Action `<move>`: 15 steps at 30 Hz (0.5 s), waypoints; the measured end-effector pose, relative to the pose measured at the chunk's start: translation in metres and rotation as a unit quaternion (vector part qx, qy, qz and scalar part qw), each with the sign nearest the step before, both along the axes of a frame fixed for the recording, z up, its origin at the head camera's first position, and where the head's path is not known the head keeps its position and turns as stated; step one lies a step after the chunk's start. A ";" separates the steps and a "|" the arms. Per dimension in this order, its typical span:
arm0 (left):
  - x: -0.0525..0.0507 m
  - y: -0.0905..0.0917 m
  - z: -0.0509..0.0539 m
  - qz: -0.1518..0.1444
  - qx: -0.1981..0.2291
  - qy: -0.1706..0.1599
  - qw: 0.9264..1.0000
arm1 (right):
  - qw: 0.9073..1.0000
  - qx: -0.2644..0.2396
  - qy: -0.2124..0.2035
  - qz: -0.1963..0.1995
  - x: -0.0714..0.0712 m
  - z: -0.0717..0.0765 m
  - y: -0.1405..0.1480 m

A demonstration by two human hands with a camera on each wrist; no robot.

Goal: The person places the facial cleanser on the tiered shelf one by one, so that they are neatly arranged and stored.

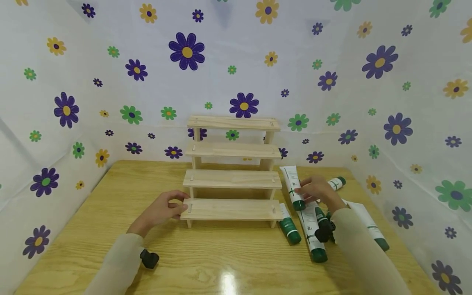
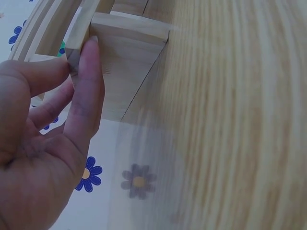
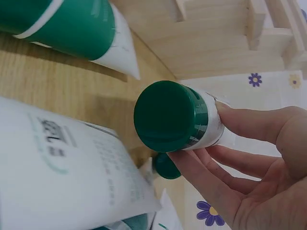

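A pale wooden stepped display stand (image 1: 230,209) stands on the table against the back. My left hand (image 1: 164,209) pinches the left end of its lowest board between thumb and fingers, as the left wrist view shows close up on the board end (image 2: 79,36). At the stand's right side my right hand (image 1: 318,190) grips a white squeeze tube (image 1: 291,180), its green cap pointing down toward me. In the right wrist view that green cap (image 3: 165,116) faces the camera, with thumb and fingers round the tube's white body just behind it.
Right of the stand lie more tubes: one mostly green tube (image 1: 289,229) by its leg, a large white tube (image 1: 310,229), another white tube (image 1: 368,223) farther right, and a smaller one (image 1: 336,183) behind my right hand. Flower-printed cloth (image 1: 221,82) encloses the wooden table (image 1: 166,262).
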State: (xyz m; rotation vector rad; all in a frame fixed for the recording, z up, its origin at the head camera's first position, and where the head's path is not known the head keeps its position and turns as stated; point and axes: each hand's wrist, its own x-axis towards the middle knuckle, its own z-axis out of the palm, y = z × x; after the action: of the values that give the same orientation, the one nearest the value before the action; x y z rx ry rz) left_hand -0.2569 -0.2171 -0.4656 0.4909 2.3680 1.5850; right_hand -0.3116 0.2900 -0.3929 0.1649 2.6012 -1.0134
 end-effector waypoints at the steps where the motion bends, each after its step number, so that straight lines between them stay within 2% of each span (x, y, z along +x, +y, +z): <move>1: 0.000 0.000 0.000 0.002 0.000 -0.001 1.000 | 1.000 -0.003 0.002 -0.003 0.000 0.003 0.001; 7: 0.002 0.002 0.003 0.010 -0.004 -0.008 1.000 | 1.000 -0.016 0.021 -0.007 -0.001 0.021 0.004; 15: 0.002 0.002 0.004 0.015 -0.008 -0.015 1.000 | 0.996 -0.050 0.077 0.002 -0.005 0.045 0.001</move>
State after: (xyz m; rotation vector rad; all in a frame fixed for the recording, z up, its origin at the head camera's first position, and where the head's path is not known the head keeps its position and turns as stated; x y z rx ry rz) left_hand -0.2547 -0.2147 -0.4616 0.4279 2.3733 1.5744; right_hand -0.3169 0.2914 -0.3483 0.0592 2.6774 -1.1966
